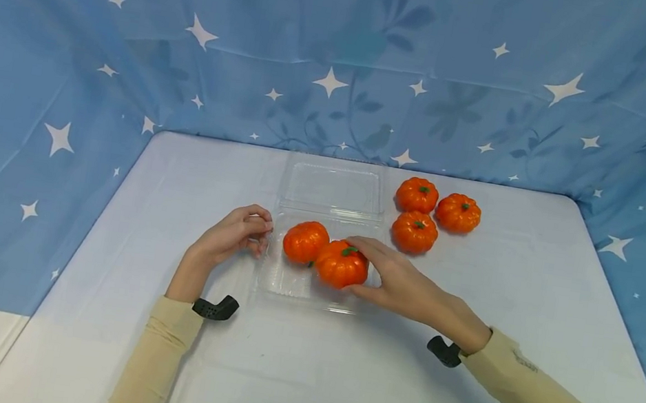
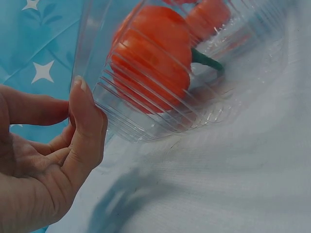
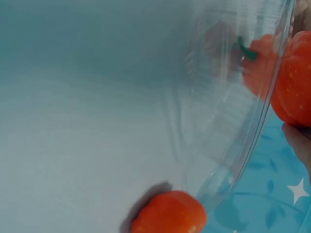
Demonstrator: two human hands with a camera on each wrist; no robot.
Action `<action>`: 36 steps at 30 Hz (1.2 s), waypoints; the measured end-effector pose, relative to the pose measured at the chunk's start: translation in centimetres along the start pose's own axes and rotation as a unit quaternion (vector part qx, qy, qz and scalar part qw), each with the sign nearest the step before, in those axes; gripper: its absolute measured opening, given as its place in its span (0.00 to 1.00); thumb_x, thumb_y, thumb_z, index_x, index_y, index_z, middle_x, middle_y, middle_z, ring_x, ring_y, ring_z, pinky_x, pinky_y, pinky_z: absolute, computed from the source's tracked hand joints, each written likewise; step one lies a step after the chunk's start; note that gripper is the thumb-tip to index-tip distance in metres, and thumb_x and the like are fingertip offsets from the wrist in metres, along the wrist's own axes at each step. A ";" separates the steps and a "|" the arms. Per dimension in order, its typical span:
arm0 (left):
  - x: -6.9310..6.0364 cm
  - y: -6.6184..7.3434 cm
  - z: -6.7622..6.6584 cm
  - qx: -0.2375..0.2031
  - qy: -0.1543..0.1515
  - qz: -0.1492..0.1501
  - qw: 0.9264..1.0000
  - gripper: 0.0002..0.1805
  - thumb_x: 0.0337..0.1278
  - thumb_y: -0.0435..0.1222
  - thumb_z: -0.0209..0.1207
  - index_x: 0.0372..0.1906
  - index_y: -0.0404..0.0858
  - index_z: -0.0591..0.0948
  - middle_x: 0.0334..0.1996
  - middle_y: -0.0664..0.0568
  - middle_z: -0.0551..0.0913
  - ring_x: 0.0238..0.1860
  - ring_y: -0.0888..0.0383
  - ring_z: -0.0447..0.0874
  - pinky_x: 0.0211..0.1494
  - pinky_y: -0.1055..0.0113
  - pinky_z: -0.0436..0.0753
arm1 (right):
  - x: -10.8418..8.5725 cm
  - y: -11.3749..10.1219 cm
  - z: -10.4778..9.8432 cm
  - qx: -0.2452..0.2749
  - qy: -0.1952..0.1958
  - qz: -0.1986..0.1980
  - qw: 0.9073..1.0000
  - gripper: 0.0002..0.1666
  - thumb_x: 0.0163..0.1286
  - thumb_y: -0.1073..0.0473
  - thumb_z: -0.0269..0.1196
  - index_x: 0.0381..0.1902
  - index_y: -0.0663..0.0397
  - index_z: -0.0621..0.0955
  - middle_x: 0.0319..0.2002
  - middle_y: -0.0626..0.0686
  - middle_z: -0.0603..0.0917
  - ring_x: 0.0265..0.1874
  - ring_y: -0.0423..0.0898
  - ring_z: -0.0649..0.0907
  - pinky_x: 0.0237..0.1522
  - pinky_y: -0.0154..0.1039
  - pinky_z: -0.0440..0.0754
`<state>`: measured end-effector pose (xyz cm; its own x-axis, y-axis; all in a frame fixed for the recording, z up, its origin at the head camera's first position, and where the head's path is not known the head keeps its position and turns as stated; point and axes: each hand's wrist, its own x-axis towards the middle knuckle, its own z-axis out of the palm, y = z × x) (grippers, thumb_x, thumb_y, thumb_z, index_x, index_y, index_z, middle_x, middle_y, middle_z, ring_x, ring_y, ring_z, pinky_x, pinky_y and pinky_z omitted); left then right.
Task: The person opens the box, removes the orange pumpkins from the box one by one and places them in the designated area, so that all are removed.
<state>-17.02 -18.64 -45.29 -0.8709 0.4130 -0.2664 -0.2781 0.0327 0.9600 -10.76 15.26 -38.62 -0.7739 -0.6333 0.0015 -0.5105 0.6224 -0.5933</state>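
A clear plastic clamshell box (image 1: 279, 285) lies with its lid (image 1: 334, 186) folded back, away from me. One small orange pumpkin (image 1: 306, 242) is inside the box, lying on its side with its green stem toward the lower right. My left hand (image 1: 235, 234) pinches the box's left rim (image 2: 97, 92) between curled fingers. With my right hand (image 1: 395, 282) I grip a second orange pumpkin (image 1: 341, 265), stem up, over the right half of the box. In the right wrist view that pumpkin (image 3: 295, 80) shows at the box's rim, with fingers partly out of frame.
Three more pumpkins stand close together right of the lid: a back one (image 1: 416, 194), a right one (image 1: 458, 213) and a front one (image 1: 414, 232). They rest on a white-covered table (image 1: 272, 375). A blue star-patterned curtain (image 1: 346, 45) hangs behind it and along both sides.
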 end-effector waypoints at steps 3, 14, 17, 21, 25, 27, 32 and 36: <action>-0.1 0.0 0.0 0.001 -0.001 -0.002 1.000 0.08 0.77 0.31 0.50 0.52 0.31 0.67 0.27 0.48 0.77 0.23 0.57 0.77 0.28 0.67 0.83 | -0.6 0.5 -0.3 -0.005 0.012 0.007 1.000 0.44 0.63 0.55 0.76 0.73 0.59 0.70 0.70 0.58 0.76 0.70 0.57 0.75 0.65 0.55 0.79; -0.2 0.2 0.0 -0.002 -0.003 -0.006 1.000 0.08 0.77 0.31 0.50 0.52 0.31 0.67 0.28 0.48 0.76 0.23 0.57 0.77 0.28 0.67 0.83 | -2.8 2.5 -1.7 -0.030 0.066 0.015 0.997 0.47 0.59 0.58 0.78 0.72 0.62 0.69 0.69 0.63 0.75 0.67 0.61 0.77 0.60 0.57 0.82; -0.2 0.2 0.0 -0.001 -0.004 -0.005 1.000 0.08 0.77 0.31 0.50 0.52 0.31 0.67 0.28 0.48 0.76 0.23 0.57 0.78 0.29 0.67 0.83 | -3.3 2.9 -1.9 -0.036 0.082 0.014 0.996 0.47 0.58 0.60 0.78 0.72 0.62 0.69 0.69 0.63 0.76 0.66 0.61 0.78 0.60 0.57 0.82; -0.2 0.2 -0.1 0.001 0.000 -0.005 1.000 0.09 0.76 0.31 0.50 0.52 0.31 0.67 0.27 0.48 0.77 0.23 0.57 0.77 0.28 0.67 0.83 | -3.9 3.5 -2.4 -0.047 0.105 0.010 0.993 0.47 0.57 0.63 0.79 0.72 0.62 0.70 0.68 0.63 0.77 0.64 0.62 0.79 0.59 0.58 0.82; -0.1 0.3 -0.1 0.000 -0.001 -0.007 1.000 0.09 0.76 0.31 0.51 0.52 0.31 0.67 0.27 0.48 0.77 0.23 0.57 0.77 0.28 0.67 0.84 | -4.6 4.2 -3.2 -0.067 0.139 0.008 0.988 0.47 0.55 0.64 0.79 0.70 0.64 0.71 0.66 0.63 0.78 0.62 0.63 0.80 0.57 0.59 0.83; 0.0 0.4 -0.1 0.000 -0.003 -0.007 1.000 0.09 0.76 0.31 0.51 0.52 0.31 0.67 0.27 0.48 0.77 0.23 0.57 0.77 0.29 0.67 0.84 | -5.0 4.6 -3.6 -0.079 0.155 0.009 0.985 0.47 0.55 0.64 0.80 0.70 0.64 0.72 0.66 0.64 0.78 0.62 0.63 0.80 0.56 0.60 0.83; 0.1 0.4 -0.1 0.002 -0.006 -0.005 1.000 0.09 0.76 0.31 0.51 0.52 0.30 0.67 0.27 0.48 0.77 0.23 0.58 0.77 0.28 0.67 0.84 | -5.9 5.5 -4.5 -0.096 0.178 0.022 0.979 0.46 0.55 0.65 0.80 0.70 0.64 0.72 0.65 0.64 0.78 0.60 0.63 0.81 0.54 0.60 0.84; 0.1 0.4 0.0 0.005 -0.010 -0.004 1.000 0.09 0.76 0.31 0.50 0.52 0.30 0.67 0.26 0.49 0.77 0.23 0.58 0.77 0.28 0.67 0.84 | -6.5 6.4 -5.1 -0.095 0.197 0.036 0.975 0.45 0.54 0.65 0.80 0.69 0.63 0.73 0.61 0.63 0.81 0.56 0.61 0.82 0.53 0.59 0.84</action>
<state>-17.27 -18.62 -44.93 -0.8604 0.4305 -0.2728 -0.2812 0.0453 0.9586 -10.96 25.70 -38.34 -0.8749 -0.3820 0.2975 -0.4811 0.7558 -0.4442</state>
